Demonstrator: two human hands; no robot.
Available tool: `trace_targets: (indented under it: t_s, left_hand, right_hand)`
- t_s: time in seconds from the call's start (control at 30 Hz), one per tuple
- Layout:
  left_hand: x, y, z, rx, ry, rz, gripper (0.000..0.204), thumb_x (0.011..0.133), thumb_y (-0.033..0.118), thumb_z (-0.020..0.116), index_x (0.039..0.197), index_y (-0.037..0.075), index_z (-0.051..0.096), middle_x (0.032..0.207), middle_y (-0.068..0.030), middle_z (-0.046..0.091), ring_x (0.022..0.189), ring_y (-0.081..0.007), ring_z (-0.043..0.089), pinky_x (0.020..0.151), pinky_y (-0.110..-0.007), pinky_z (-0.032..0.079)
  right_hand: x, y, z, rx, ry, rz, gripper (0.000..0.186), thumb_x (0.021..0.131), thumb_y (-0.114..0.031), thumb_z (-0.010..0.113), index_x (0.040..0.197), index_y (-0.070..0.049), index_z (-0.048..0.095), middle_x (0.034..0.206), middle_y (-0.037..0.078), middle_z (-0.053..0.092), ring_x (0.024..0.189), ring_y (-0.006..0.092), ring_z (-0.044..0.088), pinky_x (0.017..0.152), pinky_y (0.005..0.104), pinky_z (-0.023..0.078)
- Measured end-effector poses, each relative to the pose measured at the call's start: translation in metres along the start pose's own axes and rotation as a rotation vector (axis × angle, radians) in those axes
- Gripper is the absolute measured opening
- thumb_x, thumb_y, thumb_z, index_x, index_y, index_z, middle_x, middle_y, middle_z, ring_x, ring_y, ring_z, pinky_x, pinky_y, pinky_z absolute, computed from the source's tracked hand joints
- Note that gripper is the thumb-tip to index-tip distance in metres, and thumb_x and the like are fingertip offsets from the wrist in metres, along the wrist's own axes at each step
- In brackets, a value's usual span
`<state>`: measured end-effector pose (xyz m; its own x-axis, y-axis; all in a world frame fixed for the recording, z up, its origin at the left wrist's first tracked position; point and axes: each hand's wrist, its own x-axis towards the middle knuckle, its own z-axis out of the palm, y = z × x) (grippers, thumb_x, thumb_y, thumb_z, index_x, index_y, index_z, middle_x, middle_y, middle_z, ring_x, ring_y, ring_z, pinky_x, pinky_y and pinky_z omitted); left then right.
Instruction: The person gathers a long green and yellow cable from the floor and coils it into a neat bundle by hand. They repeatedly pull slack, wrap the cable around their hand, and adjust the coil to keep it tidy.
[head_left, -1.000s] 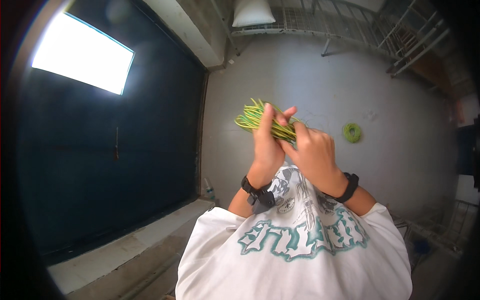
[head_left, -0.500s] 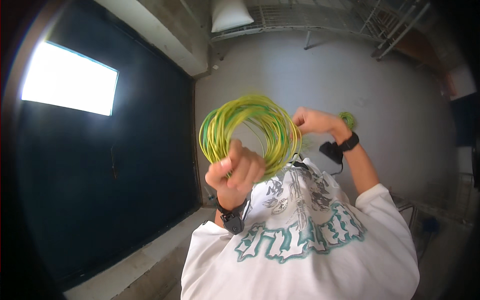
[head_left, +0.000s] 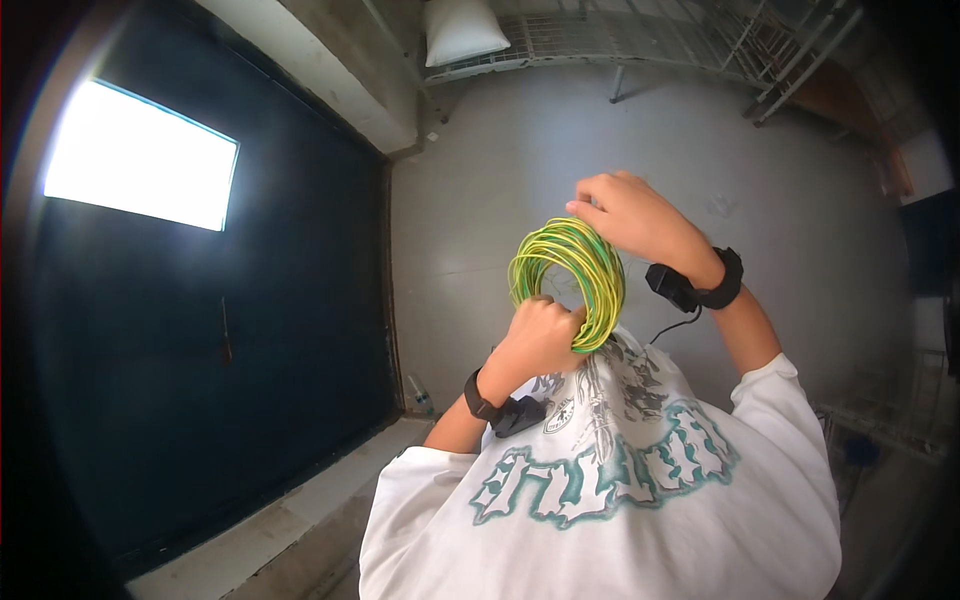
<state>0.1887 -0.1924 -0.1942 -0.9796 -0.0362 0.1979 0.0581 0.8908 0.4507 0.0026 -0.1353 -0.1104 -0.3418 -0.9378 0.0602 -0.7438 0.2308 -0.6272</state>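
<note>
Moved: wire coil (head_left: 604, 285) rightward, right grip (head_left: 585, 206) up (its hold unclear). Left grip (head_left: 552, 318) clasps lower turns; slack fingers could spill loops.

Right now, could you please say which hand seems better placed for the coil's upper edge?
Probably the right hand: it is at that edge, while the left hand holds the coil lower down.

Looks like a sleeping room, dormitory-style: there's the metal bed frame (head_left: 560, 62), bare mesh (head_left: 560, 32) on show, a white pillow (head_left: 464, 30) parked at its left corner, slanting rails (head_left: 810, 66) by its right end, plain grey floor (head_left: 520, 150) below, and over left, a dark door (head_left: 200, 400) with one blazing pane (head_left: 145, 155)!
</note>
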Motion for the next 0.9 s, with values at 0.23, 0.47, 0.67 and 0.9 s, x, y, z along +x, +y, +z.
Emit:
trace_targets:
  t_s: [0.23,0.47,0.67,0.9]
  left_hand:
    - [0.004,-0.03,0.032,0.469,0.09,-0.015,0.015,0.055,0.009,0.063,0.065,0.005,0.054,0.048,-0.0105,0.054,0.045,-0.0269,0.055,0.058,-0.033,0.047]
    - [0.011,-0.064,0.035,0.619,0.342,-0.254,0.021,0.067,0.009,0.063,0.087,0.004,0.063,0.077,-0.0139,0.064,0.069,-0.0303,0.063,0.065,-0.039,0.049]
    - [0.009,-0.064,0.017,0.444,0.632,-0.386,0.015,0.065,0.009,0.067,0.08,0.004,0.065,0.068,-0.0075,0.062,0.064,-0.0284,0.061,0.062,-0.038,0.048]
    - [0.011,-0.06,0.003,0.259,0.888,-0.316,0.011,0.063,0.007,0.069,0.074,0.008,0.067,0.073,-0.0077,0.064,0.063,-0.0284,0.058,0.061,-0.038,0.046]
  right_hand:
    - [-0.01,-0.026,-0.017,0.019,0.039,0.017,0.025,0.085,-0.021,0.062,0.082,0.004,0.057,0.053,0.019,0.053,0.045,0.0254,0.054,0.048,0.0351,0.04]
    - [-0.036,-0.035,0.013,0.392,-0.097,0.056,0.02,0.084,-0.015,0.064,0.084,0.004,0.056,0.06,0.011,0.061,0.049,0.013,0.055,0.048,0.0297,0.041]
    - [-0.04,0.001,0.019,0.608,-0.25,0.06,0.02,0.084,-0.013,0.063,0.075,0.005,0.06,0.062,0.001,0.056,0.058,0.0068,0.046,0.054,0.025,0.038]
    - [-0.05,-0.007,-0.022,0.899,-0.12,-0.041,0.026,0.09,-0.015,0.056,0.07,0.0,0.058,0.062,-0.003,0.051,0.057,0.0045,0.037,0.053,0.0221,0.03]
